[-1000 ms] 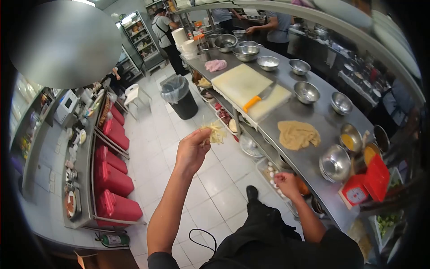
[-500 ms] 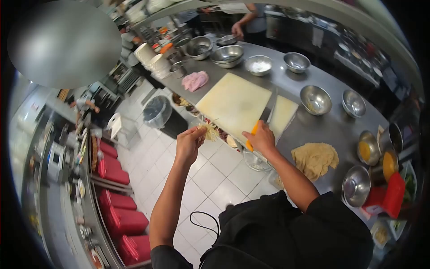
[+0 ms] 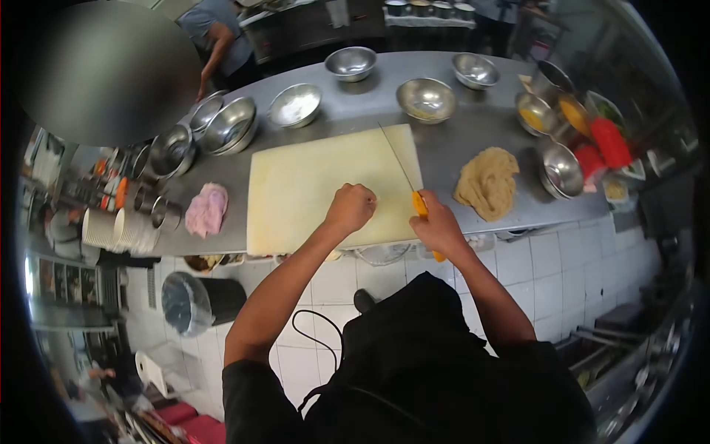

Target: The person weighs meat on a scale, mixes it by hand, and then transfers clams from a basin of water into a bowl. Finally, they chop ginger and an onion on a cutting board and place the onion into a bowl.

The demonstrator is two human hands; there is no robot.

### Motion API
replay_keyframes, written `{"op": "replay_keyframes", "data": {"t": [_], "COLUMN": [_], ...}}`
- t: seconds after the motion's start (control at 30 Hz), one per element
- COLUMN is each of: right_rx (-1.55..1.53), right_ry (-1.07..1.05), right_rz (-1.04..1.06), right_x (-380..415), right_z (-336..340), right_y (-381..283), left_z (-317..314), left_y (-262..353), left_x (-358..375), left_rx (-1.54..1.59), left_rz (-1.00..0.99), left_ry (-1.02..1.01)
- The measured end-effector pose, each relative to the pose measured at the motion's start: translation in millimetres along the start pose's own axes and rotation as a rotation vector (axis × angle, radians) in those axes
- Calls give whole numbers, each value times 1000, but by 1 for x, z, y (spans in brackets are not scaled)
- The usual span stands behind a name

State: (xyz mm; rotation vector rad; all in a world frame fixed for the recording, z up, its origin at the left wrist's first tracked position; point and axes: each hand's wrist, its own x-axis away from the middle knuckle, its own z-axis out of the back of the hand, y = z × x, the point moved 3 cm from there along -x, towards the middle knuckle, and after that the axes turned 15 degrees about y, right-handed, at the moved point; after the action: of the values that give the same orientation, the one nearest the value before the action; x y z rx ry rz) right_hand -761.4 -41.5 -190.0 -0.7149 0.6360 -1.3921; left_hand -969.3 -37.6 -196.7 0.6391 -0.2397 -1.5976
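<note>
My right hand (image 3: 438, 226) is wrapped round the yellow-orange handle of a knife (image 3: 399, 159). Its long thin blade points away from me, edge-on over the right side of the white cutting board (image 3: 310, 177). Above the near half of that board is my left hand (image 3: 352, 209), its fingers curled closed. Whatever the left fingers may hold is hidden from this angle. To the right of the knife a crumpled tan cloth (image 3: 487, 185) lies on the steel counter, and left of the board is a crumpled pink cloth (image 3: 206, 210).
Several steel bowls line the counter's far side, among them one with white contents (image 3: 296, 105) and one with pale bits (image 3: 427, 101). Stacked white containers (image 3: 118, 229) stand at left. A lined bin (image 3: 200, 303) is on the floor. Another person (image 3: 218, 37) stands across the counter.
My view has swung right, so the board now lies squarely before me. The left hand has come over the board; the pale shreds it held no longer show. The knife stays in my right hand.
</note>
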Motion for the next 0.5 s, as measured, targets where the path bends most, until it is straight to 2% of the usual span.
{"op": "replay_keyframes", "data": {"t": [0.1,0.2,0.4,0.5], "right_rx": [-38,-41,-62,-87], "right_ry": [45,95,68,28], "right_rz": [-79,-77,-93,-75], "right_x": [33,47,64,67], "right_z": [18,27,33,31], "right_y": [13,21,27,35], "left_z": [-12,-10,-34,-33], "left_y": [7,10,-1,-3], "left_x": [-14,-19,-20,-7], "left_rx": [-90,32,6,-1], "left_rz": [-34,-129,-128,-29], "left_ry": [-173,-92,-157,-169]}}
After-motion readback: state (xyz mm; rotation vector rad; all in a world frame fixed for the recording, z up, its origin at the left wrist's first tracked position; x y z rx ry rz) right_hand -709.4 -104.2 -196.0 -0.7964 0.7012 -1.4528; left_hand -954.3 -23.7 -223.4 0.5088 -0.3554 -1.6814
